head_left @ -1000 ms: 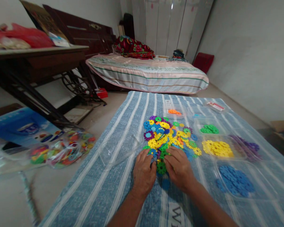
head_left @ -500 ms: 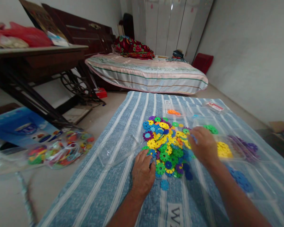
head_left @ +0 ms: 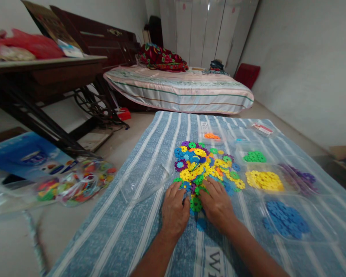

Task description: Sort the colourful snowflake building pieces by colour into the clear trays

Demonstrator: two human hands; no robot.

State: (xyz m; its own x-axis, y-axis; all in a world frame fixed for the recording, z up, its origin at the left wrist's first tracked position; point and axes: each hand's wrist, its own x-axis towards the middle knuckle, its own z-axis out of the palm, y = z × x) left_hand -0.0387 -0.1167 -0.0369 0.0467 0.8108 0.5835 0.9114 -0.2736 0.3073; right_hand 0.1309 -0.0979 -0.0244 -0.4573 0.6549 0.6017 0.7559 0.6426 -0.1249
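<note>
A mixed pile of flower-shaped plastic discs (head_left: 200,163) in yellow, green, blue and purple lies on the striped cloth. My left hand (head_left: 175,209) rests on the cloth at the pile's near left edge, fingers stretched forward and thumb apart. Opposite it, my right hand (head_left: 217,202) lies over the near right part of the pile, fingertips among green discs (head_left: 196,204). Its fingers look extended, with nothing visibly held. Clear trays on the right hold sorted discs: blue ones (head_left: 286,219), yellow ones (head_left: 265,180), green ones (head_left: 255,156) and purple ones (head_left: 304,178).
An upturned clear lid or tray (head_left: 144,181) lies left of the pile. Orange discs (head_left: 212,136) sit in a tray at the back, near a small labelled packet (head_left: 262,129). A bed (head_left: 178,88) stands beyond the table; a sewing-machine table (head_left: 46,63) stands left.
My right hand has moved left and nearer, from the pile's right edge by the trays onto its near part. The blue and green trays are uncovered to view. My left hand stays put.
</note>
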